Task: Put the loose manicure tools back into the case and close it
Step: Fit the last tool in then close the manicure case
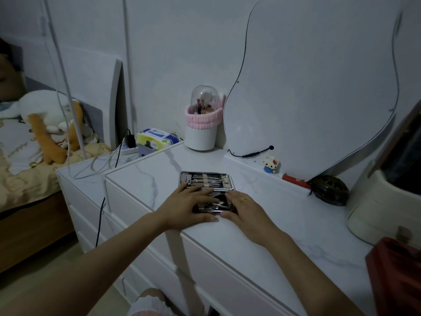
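On the white marble-look dresser top (227, 236), near its front edge: your two hands on the open manicure case (209, 192).

Item, nearest right: a red cloth (396, 277) at the corner, a cream storage box (382, 210) behind it. Neither touches the case.

Item, left hand (189, 205): palm down, fingers spread flat over the near half of the case, thumb along its front edge, pressing rather than gripping.

Item, right hand (242, 207): ring on one finger, fingers curled loosely against the case's right side, thumb at the front edge; whether it truly grips, you cannot tell.

Item, case: lies open, two halves flat. The far half holds metal tools (206, 179) in a row under straps. The near half is mostly hidden by your hands; more metal tools show between them.

Item, farther: a dark helmet (329, 190), a red tube (296, 180) and a small block figure (270, 164) on the raised ledge; a white canister with pink band and clear dome (201, 124); a wavy mirror (319, 87) against the wall; a tissue pack (157, 136) far left.
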